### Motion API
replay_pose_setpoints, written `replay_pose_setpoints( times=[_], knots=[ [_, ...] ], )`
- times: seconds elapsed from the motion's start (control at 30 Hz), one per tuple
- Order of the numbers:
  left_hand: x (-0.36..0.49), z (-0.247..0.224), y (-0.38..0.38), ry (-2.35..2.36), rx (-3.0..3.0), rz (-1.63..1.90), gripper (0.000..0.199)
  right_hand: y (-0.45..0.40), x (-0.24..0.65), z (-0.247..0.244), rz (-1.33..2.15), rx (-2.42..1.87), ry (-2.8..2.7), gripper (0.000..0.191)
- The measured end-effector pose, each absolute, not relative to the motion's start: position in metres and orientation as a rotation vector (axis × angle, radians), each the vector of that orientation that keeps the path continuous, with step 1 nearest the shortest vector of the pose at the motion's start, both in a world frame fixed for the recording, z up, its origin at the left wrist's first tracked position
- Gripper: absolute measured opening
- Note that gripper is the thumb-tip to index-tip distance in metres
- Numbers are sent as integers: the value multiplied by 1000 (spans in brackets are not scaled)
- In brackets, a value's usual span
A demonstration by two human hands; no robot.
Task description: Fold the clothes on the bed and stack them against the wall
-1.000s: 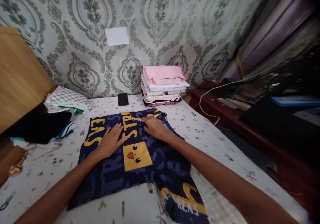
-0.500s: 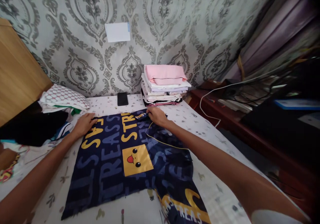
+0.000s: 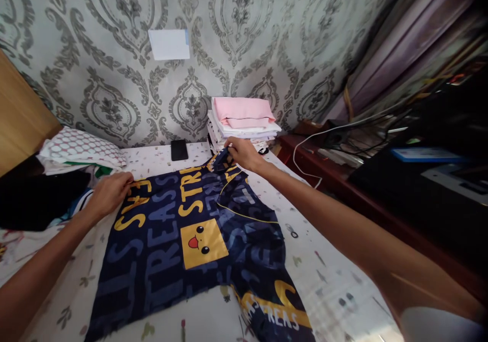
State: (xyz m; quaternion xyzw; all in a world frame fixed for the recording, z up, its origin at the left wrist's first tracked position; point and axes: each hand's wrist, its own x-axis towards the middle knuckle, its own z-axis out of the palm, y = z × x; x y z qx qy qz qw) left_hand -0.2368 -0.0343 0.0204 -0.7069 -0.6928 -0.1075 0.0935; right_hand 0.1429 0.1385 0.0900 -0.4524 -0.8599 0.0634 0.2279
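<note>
Spread across the printed bedsheet (image 3: 324, 291), front side up: a navy T-shirt (image 3: 163, 250) with yellow and dull blue lettering and a yellow face print (image 3: 204, 244) near the middle, hem toward the left, thin yellow neckline piping (image 3: 251, 217) toward the right. At the far left hem corner, the left hand (image 3: 110, 193), back uppermost, fingers bent and closed on the cloth, with the corner right under the fingertips and the rest of the shirt to the right of and nearer than them. At the far sleeve (image 3: 217, 163), the right hand (image 3: 245, 154), thumb and fingers pinched together on the sleeve's edge, with the fabric bunched, tilted up toward the grip and sloping down to the flat body of the shirt. Well apart from both hands, on the near side, the other sleeve (image 3: 278, 314), flat on the bedsheet. Just behind the right hand, a stack of folded clothes (image 3: 244, 113), pink on top. Between the hands and farther back, a black phone (image 3: 179, 150). Just beyond the left hand, a white patterned cloth (image 3: 82, 149); left of that hand, a black cloth (image 3: 41, 199).
</note>
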Motion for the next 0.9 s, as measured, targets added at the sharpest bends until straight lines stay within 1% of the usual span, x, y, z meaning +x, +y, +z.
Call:
replay_pose_setpoints(
  times=[0.1,0.27,0.4,0.47,0.53,0.57,0.67,0.73,0.8,0.9],
  knots=[
    [-229,26,-51,-1953,-2124,-255,29,118,157,84,331,-1250,-2396,32],
    [-227,16,-68,-1938,-2207,-220,32,87,176,58,782,-1317,-2377,30],
    [-231,2,-73,-1957,-2256,-226,35,71,191,36,1112,-1305,-2447,14],
    [-233,-1,-74,-1962,-2278,-250,37,69,195,32,1150,-1297,-2455,13],
    [-236,-2,-75,-1963,-2302,-281,38,71,193,33,1074,-1352,-2409,17],
    [-237,-1,-76,-1965,-2310,-294,37,73,191,34,982,-1381,-2386,19],
    [-238,2,-77,-1979,-2300,-285,36,80,180,36,523,-1358,-2388,22],
    [-236,5,-78,-2002,-2288,-239,37,86,174,32,284,-1332,-2412,27],
    [-234,7,-79,-2022,-2282,-207,38,93,174,27,206,-1448,-2361,32],
    [-233,7,-80,-2026,-2273,-225,39,107,182,20,302,-1763,-2104,33]
  ],
)
